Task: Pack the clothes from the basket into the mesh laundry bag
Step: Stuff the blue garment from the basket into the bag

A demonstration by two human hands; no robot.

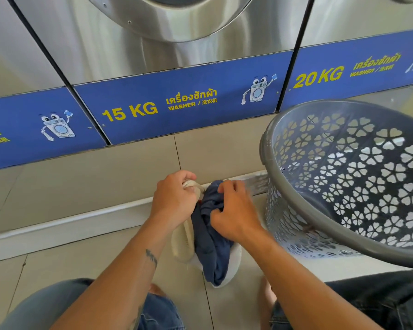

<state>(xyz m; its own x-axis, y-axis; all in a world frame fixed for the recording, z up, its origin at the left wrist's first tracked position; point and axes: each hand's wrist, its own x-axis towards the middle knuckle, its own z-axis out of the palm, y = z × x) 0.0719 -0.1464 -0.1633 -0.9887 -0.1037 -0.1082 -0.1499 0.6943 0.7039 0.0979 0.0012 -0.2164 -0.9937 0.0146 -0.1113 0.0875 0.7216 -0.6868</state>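
Observation:
A white mesh laundry bag (183, 244) hangs low in the middle of the view, just above the tiled floor. My left hand (174, 198) grips its bunched rim at the top left. A dark blue garment (211, 248) sits in the bag's mouth, and my right hand (236, 213) clutches its upper folds. The grey plastic basket (320, 225) with flower-shaped holes stands tilted at the right, close to my right wrist. Its visible inside shows no clothes.
Steel washing machines with blue "15 KG" (129, 113) and "20 KG" (317, 78) panels fill the back on a tiled plinth. A metal strip (69, 225) runs along the plinth's foot. My knees in denim (57, 306) frame the bottom edge.

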